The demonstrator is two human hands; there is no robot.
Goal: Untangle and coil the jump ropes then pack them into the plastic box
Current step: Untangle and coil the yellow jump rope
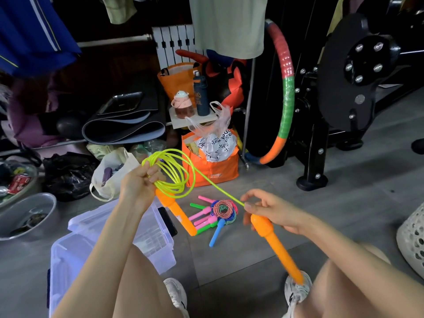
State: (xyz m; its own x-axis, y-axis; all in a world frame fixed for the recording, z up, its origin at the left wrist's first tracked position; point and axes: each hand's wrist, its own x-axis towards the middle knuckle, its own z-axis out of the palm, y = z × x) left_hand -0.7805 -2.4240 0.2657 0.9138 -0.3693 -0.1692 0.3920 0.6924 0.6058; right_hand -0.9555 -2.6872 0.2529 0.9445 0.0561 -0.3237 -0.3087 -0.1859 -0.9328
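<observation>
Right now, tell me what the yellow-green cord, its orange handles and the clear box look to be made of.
Cord: likely glossy PVC or vinyl; translucent, smooth, holds springy loops. Orange handles: moulded hard plastic, opaque with a dull sheen. Box: rigid clear plastic, faintly violet, with see-through walls and lid.

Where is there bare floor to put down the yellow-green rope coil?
Bare grey floor lies between the coiled ropes, the black machine base and the white basket; a smaller strip runs in front of those ropes, beside the plastic box. Left of the box it is crowded: metal bowl, black bag.
</observation>
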